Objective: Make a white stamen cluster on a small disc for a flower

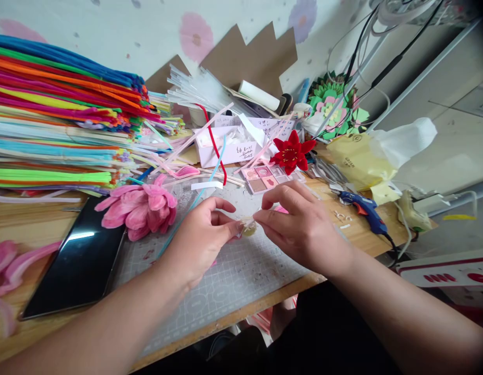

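My left hand [200, 237] and my right hand [300, 224] meet over the grey cutting mat [241, 276]. Both pinch a small pale fuzzy piece [248, 226] between their fingertips. A bit of pink shows under the left fingers. A pink pipe-cleaner flower [142, 207] lies just left of my left hand. A red flower [291, 152] stands behind the right hand, next to a pink eyeshadow palette [267, 178].
A big stack of coloured pipe cleaners [58, 114] fills the left. A dark tablet [79, 263] lies at the front left. A blue glue gun [362, 208] rests at the right table edge. A white box [226, 148] and clutter sit at the back.
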The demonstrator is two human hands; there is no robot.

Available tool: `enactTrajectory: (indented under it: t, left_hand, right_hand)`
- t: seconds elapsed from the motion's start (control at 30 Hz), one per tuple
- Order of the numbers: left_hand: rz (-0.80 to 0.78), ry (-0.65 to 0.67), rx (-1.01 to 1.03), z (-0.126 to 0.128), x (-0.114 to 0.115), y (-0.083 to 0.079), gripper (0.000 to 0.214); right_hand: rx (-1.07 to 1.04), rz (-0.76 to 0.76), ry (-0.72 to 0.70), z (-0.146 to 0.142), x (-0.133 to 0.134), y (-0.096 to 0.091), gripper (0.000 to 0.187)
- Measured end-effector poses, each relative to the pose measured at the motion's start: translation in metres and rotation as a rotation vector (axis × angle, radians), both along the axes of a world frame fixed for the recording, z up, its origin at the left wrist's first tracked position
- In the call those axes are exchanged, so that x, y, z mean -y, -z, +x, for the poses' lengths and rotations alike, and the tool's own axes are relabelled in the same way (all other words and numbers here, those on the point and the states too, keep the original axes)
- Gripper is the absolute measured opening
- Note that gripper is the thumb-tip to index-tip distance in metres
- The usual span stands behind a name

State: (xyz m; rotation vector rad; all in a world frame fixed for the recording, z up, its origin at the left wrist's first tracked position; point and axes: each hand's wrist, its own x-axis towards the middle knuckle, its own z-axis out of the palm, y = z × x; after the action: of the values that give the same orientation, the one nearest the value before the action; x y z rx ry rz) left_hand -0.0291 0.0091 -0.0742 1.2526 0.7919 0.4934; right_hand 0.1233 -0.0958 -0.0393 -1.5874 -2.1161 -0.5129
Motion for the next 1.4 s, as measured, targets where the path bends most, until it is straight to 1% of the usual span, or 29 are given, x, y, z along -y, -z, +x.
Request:
enactTrajectory:
  t: [0.1, 0.2, 0.4, 0.53, 0.67, 0.73, 0.77, 0.87, 0.93, 1.07, 1.13, 1.2, 1.27, 1.3, 1.33, 1.37, 1.4]
  left_hand:
    - [-0.047, 0.007, 0.026, 0.000, 0.001, -0.001, 0.036]
    - [-0.063, 0.026, 0.049, 0.000, 0.001, -0.001, 0.032]
    - [-0.030, 0.065, 0.019, -0.004, 0.001, 0.003, 0.023]
    - [-0.034, 0.057, 0.028, -0.004, 0.000, 0.002, 0.025]
    - [-0.055, -0.001, 0.053, -0.002, 0.002, -0.001, 0.028]
    - [-0.059, -0.029, 0.076, -0.002, 0.004, -0.002, 0.026]
    - [-0.061, -0.040, 0.094, -0.002, 0.004, -0.002, 0.024]
    - [-0.069, -0.059, 0.138, -0.002, 0.005, -0.002, 0.025]
    - [-0.057, -0.068, 0.143, -0.002, 0.006, -0.002, 0.027]
    - [-0.045, -0.058, 0.131, -0.003, 0.006, -0.005, 0.024]
    - [-0.046, -0.044, 0.120, -0.003, 0.006, -0.006, 0.024]
    - [-0.041, -0.032, 0.102, -0.004, 0.006, -0.006, 0.024]
    - [-0.023, -0.008, 0.083, -0.004, 0.005, -0.006, 0.023]
    - [-0.014, 0.009, 0.074, -0.004, 0.005, -0.005, 0.022]
    - [-0.003, 0.024, 0.066, -0.004, 0.006, -0.005, 0.021]
    - [0.005, 0.039, 0.057, -0.004, 0.006, -0.005, 0.021]
    - [0.008, 0.051, 0.048, -0.005, 0.006, -0.005, 0.021]
  right_hand:
    - [0.026, -0.004, -0.026, 0.001, -0.002, 0.001, 0.021]
    - [0.011, -0.018, -0.056, 0.003, -0.002, 0.001, 0.021]
    - [-0.191, -0.037, -0.107, 0.014, 0.003, 0.002, 0.023]
    - [-0.245, 0.005, -0.078, 0.011, 0.008, 0.005, 0.018]
    - [-0.222, 0.080, -0.001, -0.005, 0.016, 0.011, 0.013]
    - [-0.189, 0.075, 0.038, -0.016, 0.021, 0.017, 0.018]
    - [-0.171, 0.055, 0.053, -0.020, 0.023, 0.020, 0.023]
    - [-0.136, -0.043, 0.088, -0.029, 0.025, 0.029, 0.044]
    - [-0.117, -0.102, 0.105, -0.031, 0.024, 0.034, 0.052]
    - [-0.052, -0.143, 0.126, -0.028, 0.022, 0.037, 0.050]
    - [-0.053, -0.117, 0.102, -0.024, 0.024, 0.034, 0.048]
    - [-0.175, -0.032, 0.083, -0.019, 0.025, 0.027, 0.044]
    - [-0.425, 0.047, 0.087, -0.012, 0.025, 0.019, 0.032]
    - [-0.581, 0.041, 0.095, -0.008, 0.025, 0.016, 0.025]
    - [-0.736, -0.013, 0.103, -0.003, 0.023, 0.014, 0.019]
    - [-0.881, -0.102, 0.102, 0.001, 0.021, 0.012, 0.016]
    - [-1.010, -0.205, 0.091, 0.005, 0.018, 0.012, 0.017]
